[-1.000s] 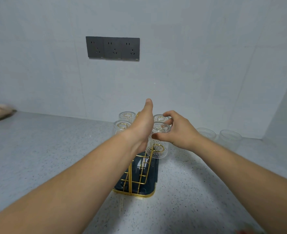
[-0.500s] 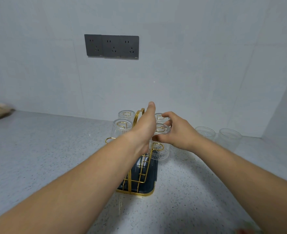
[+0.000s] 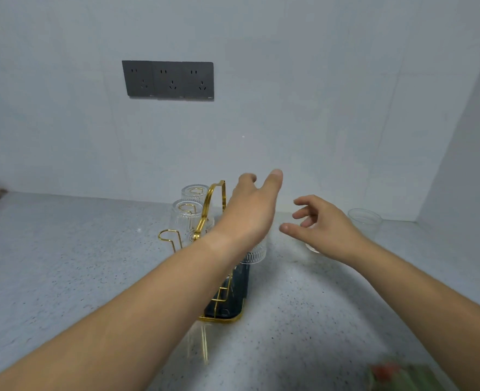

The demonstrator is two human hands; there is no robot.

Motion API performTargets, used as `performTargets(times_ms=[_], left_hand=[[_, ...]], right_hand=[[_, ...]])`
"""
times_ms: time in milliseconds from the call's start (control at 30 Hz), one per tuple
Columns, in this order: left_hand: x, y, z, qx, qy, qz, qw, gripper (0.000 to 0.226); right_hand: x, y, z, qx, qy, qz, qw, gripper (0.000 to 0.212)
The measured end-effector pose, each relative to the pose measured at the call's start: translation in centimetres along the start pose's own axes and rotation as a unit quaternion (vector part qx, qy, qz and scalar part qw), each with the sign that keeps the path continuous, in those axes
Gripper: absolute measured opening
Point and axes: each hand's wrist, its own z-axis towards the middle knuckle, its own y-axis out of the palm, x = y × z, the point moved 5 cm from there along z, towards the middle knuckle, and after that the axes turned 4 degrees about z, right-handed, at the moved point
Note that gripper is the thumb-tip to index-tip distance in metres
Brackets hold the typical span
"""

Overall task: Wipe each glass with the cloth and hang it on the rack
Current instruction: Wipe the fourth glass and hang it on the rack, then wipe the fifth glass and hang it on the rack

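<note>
Hovering by the rack (image 3: 237,286), our left hand (image 3: 250,213) and right hand (image 3: 325,228) are loose and empty; reaching for the glass (image 3: 364,221) at two o'clock could knock hung glasses (image 3: 186,218).

gold wire rack (image 3: 205,213); clear ribbed glasses (image 3: 185,221); grey speckled counter (image 3: 64,263); dark grey sockets (image 3: 167,79).
</note>
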Motion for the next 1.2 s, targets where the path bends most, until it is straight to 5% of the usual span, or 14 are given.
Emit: performTargets(times_ms=[167, 400, 667, 800, 867, 1033, 1200], left_hand=[[0.5, 4.0, -0.5, -0.017, 0.052, -0.048, 0.997, 0.045], [-5.7, 11.1, 2.5, -0.081, -0.071, -0.064, 0.992, 0.045], [-10.1, 17.1, 7.1, -0.113, -0.092, -0.093, 0.985, 0.069], [-11.1, 18.7, 9.9, -0.121, -0.086, -0.099, 0.984, 0.117], [-11.7, 19.1, 11.3, -0.108, -0.079, -0.098, 0.986, 0.122], [-11.4, 20.2, 12.0, -0.141, -0.052, -0.112, 0.982, 0.058], [-11.2, 19.9, 11.1, -0.148, -0.030, -0.157, 0.976, 0.053]], right_hand=[[5.5, -4.0, -1.8, 0.044, 0.090, 0.053, 0.994, 0.052], [11.6, -5.1, -2.1, 0.061, 0.166, 0.115, 0.977, 0.059], [13.9, -2.1, -0.2, 0.047, 0.170, 0.103, 0.979, 0.079], [14.6, -1.7, 1.0, 0.042, 0.153, 0.085, 0.984, 0.067], [14.7, -1.4, 1.6, 0.036, 0.147, 0.071, 0.986, 0.064], [15.3, -0.4, 3.1, 0.060, 0.141, 0.059, 0.986, 0.075], [15.2, -0.3, 2.9, 0.085, 0.118, 0.076, 0.986, 0.049]])
